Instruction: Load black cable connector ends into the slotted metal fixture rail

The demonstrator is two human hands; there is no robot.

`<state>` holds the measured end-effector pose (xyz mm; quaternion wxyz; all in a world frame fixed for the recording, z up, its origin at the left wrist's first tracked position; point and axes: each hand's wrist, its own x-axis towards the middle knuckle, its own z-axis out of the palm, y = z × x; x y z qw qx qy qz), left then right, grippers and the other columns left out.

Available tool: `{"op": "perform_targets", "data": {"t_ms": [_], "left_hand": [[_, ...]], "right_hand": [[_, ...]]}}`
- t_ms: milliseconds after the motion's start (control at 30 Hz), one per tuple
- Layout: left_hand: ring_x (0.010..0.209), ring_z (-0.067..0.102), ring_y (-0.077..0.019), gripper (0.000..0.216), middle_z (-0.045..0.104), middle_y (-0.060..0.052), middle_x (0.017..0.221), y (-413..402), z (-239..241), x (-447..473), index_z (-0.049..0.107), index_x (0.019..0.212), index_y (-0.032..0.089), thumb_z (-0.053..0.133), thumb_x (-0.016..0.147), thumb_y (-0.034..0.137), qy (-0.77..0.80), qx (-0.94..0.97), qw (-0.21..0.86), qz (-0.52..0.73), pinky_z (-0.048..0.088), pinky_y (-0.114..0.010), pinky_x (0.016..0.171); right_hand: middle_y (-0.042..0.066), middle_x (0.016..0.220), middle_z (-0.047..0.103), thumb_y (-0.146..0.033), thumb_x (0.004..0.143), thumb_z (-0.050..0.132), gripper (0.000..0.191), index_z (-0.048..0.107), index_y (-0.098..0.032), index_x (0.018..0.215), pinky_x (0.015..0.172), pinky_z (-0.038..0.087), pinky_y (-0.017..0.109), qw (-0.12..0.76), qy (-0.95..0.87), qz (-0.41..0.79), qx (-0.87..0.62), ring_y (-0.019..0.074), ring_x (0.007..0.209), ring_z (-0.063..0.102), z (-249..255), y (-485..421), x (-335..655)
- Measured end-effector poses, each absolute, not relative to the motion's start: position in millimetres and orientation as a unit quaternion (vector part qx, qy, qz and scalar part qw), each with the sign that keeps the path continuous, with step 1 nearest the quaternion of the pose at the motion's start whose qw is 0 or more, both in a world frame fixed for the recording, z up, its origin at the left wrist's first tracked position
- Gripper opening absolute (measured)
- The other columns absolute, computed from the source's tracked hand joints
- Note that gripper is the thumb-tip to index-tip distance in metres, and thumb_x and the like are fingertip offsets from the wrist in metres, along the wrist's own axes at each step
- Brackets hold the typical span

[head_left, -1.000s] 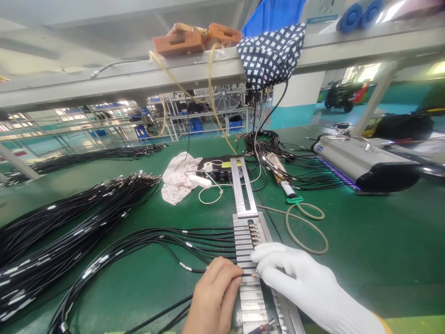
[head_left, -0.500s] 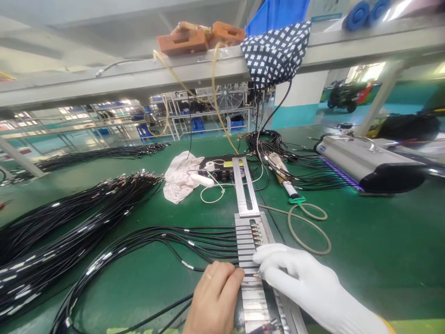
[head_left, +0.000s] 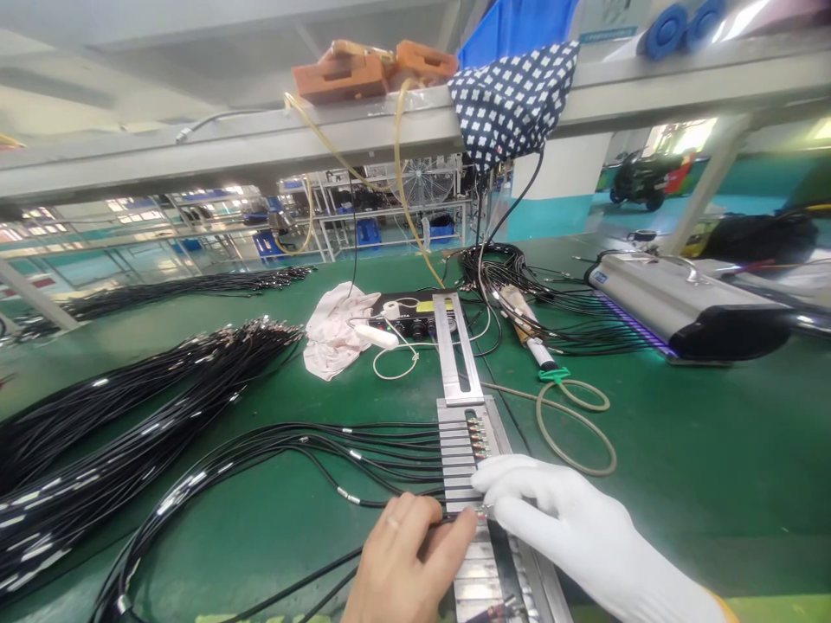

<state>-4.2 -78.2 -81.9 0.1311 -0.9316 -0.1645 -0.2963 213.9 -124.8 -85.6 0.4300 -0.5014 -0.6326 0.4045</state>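
Observation:
My bare left hand (head_left: 406, 567) pinches a thin black cable (head_left: 363, 503) with a metal tip and presses it onto the slotted metal fixture (head_left: 464, 450) at the bottom centre. My right hand (head_left: 571, 532), in a white glove, rests its fingertips on the same slot, touching the cable's tip. Several black cables (head_left: 363, 441) lie in the fixture's upper slots, their brass tips lined up on its right side.
Large bundles of black cables (head_left: 117, 424) lie on the green bench to the left. A crumpled cloth (head_left: 334, 333), a small black box (head_left: 409, 316), a pen-like tool with tan tubing (head_left: 571, 411) and a grey lamp unit (head_left: 681, 303) lie further back. An overhead shelf (head_left: 363, 130) spans the bench.
My left hand's fingers have slid to the right along the cable, up to the gloved fingertips. The right hand has hardly moved.

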Motion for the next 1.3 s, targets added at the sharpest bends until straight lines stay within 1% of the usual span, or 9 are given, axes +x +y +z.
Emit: {"op": "perform_targets", "data": {"t_ms": [167, 367, 633, 800, 900, 967, 1067, 1200, 1300], "left_hand": [[0.079, 0.032, -0.0161, 0.042, 0.039, -0.01, 0.087, -76.6, -89.1, -4.2, 0.057, 0.122, 0.015, 0.037, 0.089, -0.001, -0.164, -0.93, 0.132, -0.301, 0.029, -0.028, 0.068], [0.074, 0.033, -0.0145, 0.042, 0.039, -0.008, 0.082, -79.6, -69.5, 1.5, 0.056, 0.12, 0.014, 0.046, 0.082, -0.003, -0.16, -0.944, 0.146, -0.25, 0.034, -0.023, 0.061], [0.072, 0.034, -0.0142, 0.041, 0.039, -0.007, 0.08, -80.2, -67.6, 1.7, 0.054, 0.119, 0.014, 0.043, 0.084, -0.003, -0.165, -0.945, 0.133, -0.249, 0.035, -0.022, 0.06], [0.075, 0.036, -0.0146, 0.048, 0.039, -0.008, 0.083, -80.0, -69.8, -1.2, 0.051, 0.126, 0.017, 0.045, 0.084, -0.004, -0.186, -0.95, 0.1, -0.229, 0.036, -0.025, 0.063], [0.072, 0.039, -0.0146, 0.044, 0.042, -0.008, 0.083, -79.0, -66.2, -0.2, 0.048, 0.128, 0.014, 0.044, 0.087, 0.001, -0.169, -0.954, 0.087, -0.233, 0.038, -0.025, 0.06], [0.073, 0.043, -0.0148, 0.037, 0.047, -0.009, 0.084, -78.7, -63.6, 1.0, 0.045, 0.126, 0.012, 0.044, 0.09, 0.005, -0.176, -0.95, 0.061, -0.249, 0.042, -0.025, 0.062], [0.081, 0.05, -0.0128, 0.023, 0.054, -0.005, 0.089, -78.6, -63.6, 0.3, 0.046, 0.113, 0.016, 0.044, 0.093, 0.006, -0.231, -0.938, 0.005, -0.258, 0.044, -0.022, 0.07], [0.082, 0.051, -0.011, 0.015, 0.052, -0.004, 0.088, -76.6, -70.8, -3.6, 0.05, 0.102, 0.016, 0.041, 0.095, 0.006, -0.237, -0.942, -0.075, -0.225, 0.043, -0.022, 0.071], [0.079, 0.048, -0.013, 0.017, 0.049, -0.008, 0.088, -74.2, -74.8, -2.3, 0.053, 0.099, 0.013, 0.04, 0.093, 0.004, -0.23, -0.95, -0.07, -0.201, 0.042, -0.024, 0.068]], "right_hand": [[-0.003, 0.12, 0.059, -0.035, 0.091, 0.048, 0.026, 0.066, -0.019, 0.081, 0.097, 0.037, 0.019, 0.42, -0.624, 0.407, -0.519, 0.0117, 0.113, 0.054, -84.3, -127.4, 213.8], [-0.002, 0.12, 0.059, -0.036, 0.092, 0.047, 0.028, 0.065, -0.019, 0.08, 0.1, 0.036, 0.018, 0.417, -0.638, 0.393, -0.514, 0.0115, 0.115, 0.053, -81.8, -127.8, 214.7], [-0.001, 0.119, 0.06, -0.035, 0.091, 0.047, 0.028, 0.064, -0.019, 0.077, 0.101, 0.037, 0.019, 0.419, -0.636, 0.4, -0.511, 0.0129, 0.115, 0.054, -83.9, -126.6, 213.1], [0.009, 0.105, 0.064, -0.044, 0.087, 0.051, 0.034, 0.065, -0.015, 0.074, 0.1, 0.043, 0.029, 0.454, -0.613, 0.348, -0.546, 0.0215, 0.11, 0.057, -80.4, -123.9, 210.7], [0.01, 0.099, 0.064, -0.046, 0.085, 0.053, 0.035, 0.066, -0.015, 0.075, 0.1, 0.044, 0.031, 0.46, -0.605, 0.313, -0.57, 0.0229, 0.108, 0.057, -75.8, -120.3, 210.8], [0.009, 0.097, 0.064, -0.045, 0.086, 0.053, 0.034, 0.067, -0.016, 0.075, 0.1, 0.044, 0.031, 0.458, -0.604, 0.3, -0.579, 0.0226, 0.107, 0.058, -72.9, -118.4, 211.3], [0.008, 0.098, 0.065, -0.042, 0.087, 0.052, 0.032, 0.067, -0.016, 0.077, 0.098, 0.045, 0.03, 0.456, -0.602, 0.288, -0.589, 0.0215, 0.105, 0.058, -71.0, -117.2, 213.4], [0.001, 0.107, 0.064, -0.034, 0.092, 0.048, 0.028, 0.069, -0.018, 0.081, 0.095, 0.043, 0.022, 0.453, -0.61, 0.295, -0.579, 0.0149, 0.104, 0.058, -76.8, -116.9, 222.4], [-0.005, 0.115, 0.062, -0.034, 0.095, 0.046, 0.028, 0.072, -0.023, 0.092, 0.097, 0.037, 0.018, 0.458, -0.596, 0.307, -0.584, 0.0094, 0.108, 0.055, -84.3, -116.4, 230.5]]}}
